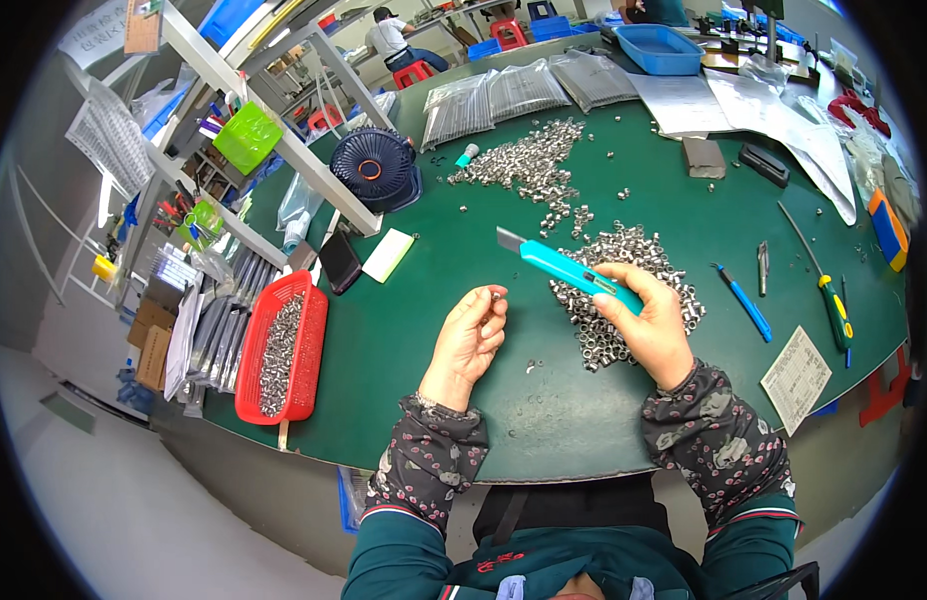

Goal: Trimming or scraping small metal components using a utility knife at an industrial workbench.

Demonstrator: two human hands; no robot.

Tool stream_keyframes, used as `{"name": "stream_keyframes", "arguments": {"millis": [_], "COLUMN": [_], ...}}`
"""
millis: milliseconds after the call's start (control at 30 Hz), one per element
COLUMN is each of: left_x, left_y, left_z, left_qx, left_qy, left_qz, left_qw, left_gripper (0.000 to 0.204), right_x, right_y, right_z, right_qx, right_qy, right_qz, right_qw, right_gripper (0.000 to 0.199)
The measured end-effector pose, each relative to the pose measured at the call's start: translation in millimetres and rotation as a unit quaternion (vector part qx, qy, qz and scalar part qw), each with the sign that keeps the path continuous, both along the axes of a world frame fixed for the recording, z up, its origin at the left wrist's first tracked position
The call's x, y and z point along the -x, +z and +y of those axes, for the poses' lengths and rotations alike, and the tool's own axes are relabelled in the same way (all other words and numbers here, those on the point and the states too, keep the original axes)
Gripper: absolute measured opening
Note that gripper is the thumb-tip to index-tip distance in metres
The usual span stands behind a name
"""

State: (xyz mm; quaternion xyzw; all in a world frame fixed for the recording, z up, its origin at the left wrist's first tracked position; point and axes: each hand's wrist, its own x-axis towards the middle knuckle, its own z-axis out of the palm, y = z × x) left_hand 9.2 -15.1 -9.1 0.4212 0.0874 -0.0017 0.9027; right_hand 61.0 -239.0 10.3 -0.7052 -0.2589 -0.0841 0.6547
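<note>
At three o'clock on the green table [414, 290] lies a metal-ring heap [624, 248], below the right hand [649, 320]; the left hand [468, 345] is near six. The right, closed, grips a turquoise cutter [556, 264] aimed at ten; the left, curled, pinches a small metal piece [498, 294].

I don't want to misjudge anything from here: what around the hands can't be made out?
In the head view:
Small piece in the left hand: mostly covered by its fingers, so shape unclear.
Utility knife: part of its handle hidden by the right hand.
Pile of metal pieces: some covered by the right hand.
Printed sheet: print too small to read.
</note>
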Motion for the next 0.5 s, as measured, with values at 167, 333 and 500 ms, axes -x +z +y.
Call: {"name": "stream_keyframes", "arguments": {"millis": [167,333,500], "left_x": [2.6,4.0,4.4], "left_y": [-0.4,2.2,0.4], "left_z": [9.3,10.3,10.1], "left_qx": [0.01,-0.03,-0.074], "left_qy": [0.014,0.064,0.069], "left_qz": [0.004,-0.023,-0.041], "left_qw": [1.0,0.997,0.994], "left_gripper": [0.015,0.013,0.014], "right_x": [1.8,2.8,4.2], "right_y": [-0.8,0.3,0.0], "right_z": [0.6,-1.2,-0.7], "right_qx": [0.072,0.149,0.166], "right_qy": [0.044,0.08,0.091], "right_qz": [0.001,0.022,0.035], "right_qw": [0.996,0.985,0.981], "right_gripper": [0.026,0.026,0.026]}}
